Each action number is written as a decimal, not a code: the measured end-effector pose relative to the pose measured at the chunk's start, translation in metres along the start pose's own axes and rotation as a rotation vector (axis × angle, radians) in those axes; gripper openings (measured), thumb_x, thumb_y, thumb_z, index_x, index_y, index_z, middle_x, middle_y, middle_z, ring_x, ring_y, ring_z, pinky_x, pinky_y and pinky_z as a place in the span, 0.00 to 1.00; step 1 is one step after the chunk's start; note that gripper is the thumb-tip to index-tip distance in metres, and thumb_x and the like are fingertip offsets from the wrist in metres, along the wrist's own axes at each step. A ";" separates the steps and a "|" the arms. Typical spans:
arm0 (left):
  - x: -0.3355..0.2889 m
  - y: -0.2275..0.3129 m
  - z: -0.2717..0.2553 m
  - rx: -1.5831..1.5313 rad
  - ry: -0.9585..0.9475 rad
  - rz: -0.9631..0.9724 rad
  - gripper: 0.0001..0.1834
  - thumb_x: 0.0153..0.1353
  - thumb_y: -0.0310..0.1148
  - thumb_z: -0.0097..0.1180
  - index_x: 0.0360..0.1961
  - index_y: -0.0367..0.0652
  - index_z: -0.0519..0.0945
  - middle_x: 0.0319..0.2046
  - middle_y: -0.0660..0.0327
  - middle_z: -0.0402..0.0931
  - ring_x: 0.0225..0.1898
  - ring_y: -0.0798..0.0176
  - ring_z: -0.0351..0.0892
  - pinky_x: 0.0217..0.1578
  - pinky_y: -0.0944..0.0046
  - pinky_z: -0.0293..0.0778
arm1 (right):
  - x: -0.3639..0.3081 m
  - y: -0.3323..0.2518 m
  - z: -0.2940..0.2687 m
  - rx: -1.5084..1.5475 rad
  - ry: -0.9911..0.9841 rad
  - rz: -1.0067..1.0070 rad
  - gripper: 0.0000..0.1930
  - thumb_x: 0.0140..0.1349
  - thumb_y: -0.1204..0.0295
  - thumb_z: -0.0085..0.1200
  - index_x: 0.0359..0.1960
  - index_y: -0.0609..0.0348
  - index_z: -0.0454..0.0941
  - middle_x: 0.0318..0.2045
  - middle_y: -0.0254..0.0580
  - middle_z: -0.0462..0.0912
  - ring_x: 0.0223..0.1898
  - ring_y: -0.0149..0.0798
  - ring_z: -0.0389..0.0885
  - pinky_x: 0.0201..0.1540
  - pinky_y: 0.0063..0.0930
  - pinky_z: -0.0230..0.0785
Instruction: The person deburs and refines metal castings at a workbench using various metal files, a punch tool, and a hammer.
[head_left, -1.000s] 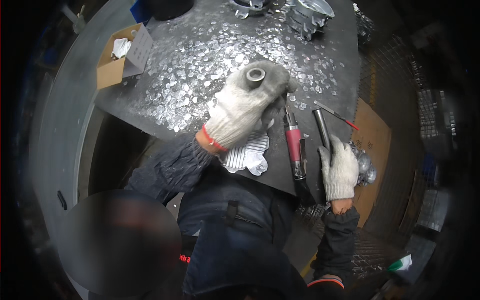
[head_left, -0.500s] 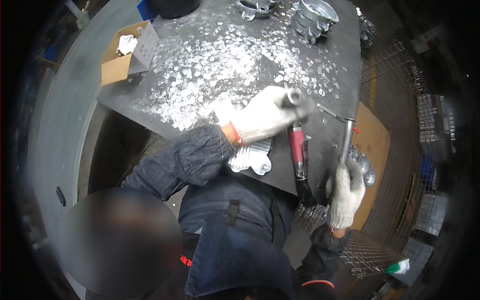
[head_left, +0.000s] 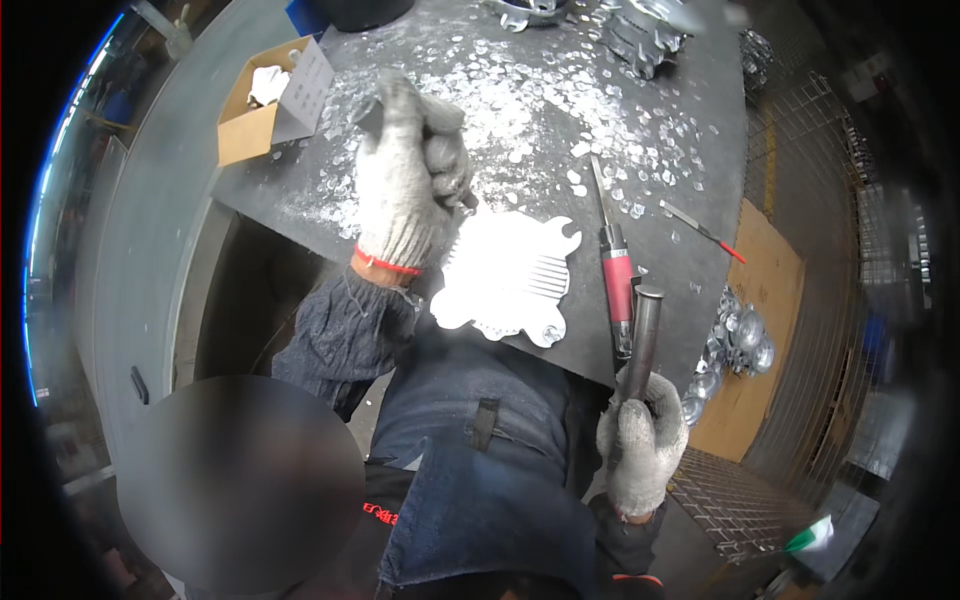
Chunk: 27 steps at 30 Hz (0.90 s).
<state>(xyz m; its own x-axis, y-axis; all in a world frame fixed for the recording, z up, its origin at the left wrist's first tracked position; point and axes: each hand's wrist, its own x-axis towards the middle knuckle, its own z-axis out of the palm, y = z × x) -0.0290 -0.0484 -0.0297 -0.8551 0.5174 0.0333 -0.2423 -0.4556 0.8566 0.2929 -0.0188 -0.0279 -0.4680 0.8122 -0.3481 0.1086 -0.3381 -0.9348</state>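
Fingers of the gloved left hand clenched round a small dark part, raised over the bench. Right hand grips a dark metal bar by its lower end, bar upright at the bench's near edge. Between the hands: a shiny finned casting flat on the bench; just right of it a red-handled tool. Metal chips scattered across the top. Open carton at the far left corner.

Gloved right hand gripping metal rod
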 end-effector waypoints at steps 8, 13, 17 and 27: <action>-0.008 -0.012 -0.009 -0.023 0.084 -0.120 0.21 0.78 0.53 0.61 0.37 0.46 0.78 0.21 0.70 0.69 0.18 0.76 0.62 0.18 0.72 0.60 | 0.005 -0.021 0.017 0.073 -0.078 0.059 0.24 0.70 0.71 0.61 0.63 0.74 0.75 0.36 0.44 0.81 0.23 0.28 0.75 0.24 0.23 0.67; -0.009 -0.022 -0.011 0.681 -0.087 0.065 0.21 0.81 0.49 0.54 0.38 0.43 0.83 0.25 0.68 0.77 0.26 0.70 0.77 0.26 0.62 0.74 | 0.011 -0.064 0.047 0.061 -0.174 -0.274 0.24 0.74 0.68 0.63 0.64 0.73 0.75 0.37 0.50 0.84 0.20 0.29 0.74 0.21 0.22 0.65; -0.015 -0.035 -0.014 0.421 -0.158 -0.032 0.17 0.80 0.45 0.60 0.42 0.41 0.86 0.31 0.66 0.82 0.33 0.72 0.78 0.35 0.64 0.78 | 0.029 -0.119 0.057 0.149 -0.407 -0.827 0.31 0.77 0.67 0.57 0.74 0.74 0.66 0.37 0.49 0.84 0.18 0.26 0.68 0.20 0.19 0.66; -0.006 -0.021 -0.020 0.535 -0.267 -0.080 0.16 0.77 0.40 0.65 0.49 0.35 0.88 0.31 0.65 0.86 0.33 0.76 0.80 0.37 0.66 0.79 | 0.064 -0.109 0.131 -0.807 -0.327 -0.644 0.29 0.77 0.72 0.56 0.77 0.59 0.68 0.44 0.56 0.90 0.34 0.47 0.90 0.40 0.38 0.83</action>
<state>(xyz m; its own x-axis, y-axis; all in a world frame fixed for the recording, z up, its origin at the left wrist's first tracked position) -0.0277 -0.0566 -0.0582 -0.6823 0.7306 0.0265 0.0219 -0.0158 0.9996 0.1360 0.0075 0.0608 -0.8419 0.5190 0.1482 0.2484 0.6164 -0.7472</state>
